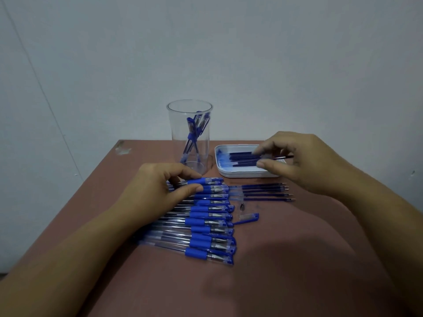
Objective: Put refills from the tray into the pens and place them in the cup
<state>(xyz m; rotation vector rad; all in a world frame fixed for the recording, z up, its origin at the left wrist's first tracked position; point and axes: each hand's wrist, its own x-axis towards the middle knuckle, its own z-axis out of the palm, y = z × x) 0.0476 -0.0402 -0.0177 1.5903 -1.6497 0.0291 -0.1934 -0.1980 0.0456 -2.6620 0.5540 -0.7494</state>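
Note:
A row of several blue pens (206,221) lies on the brown table. My left hand (160,186) pinches the farthest pen (207,180) of that row between thumb and fingers. My right hand (295,161) reaches over the white tray (223,172) and pinches a blue refill (242,159) from the several lying in it. A clear plastic cup (190,136) stands behind the pens with a few blue pens inside. Several loose refills (263,192) lie between the row and the tray.
A metal pen tip (242,207) and a blue cap (248,218) lie loose to the right of the row. The table's left edge runs diagonally near my left forearm. A pale wall stands close behind the cup and tray.

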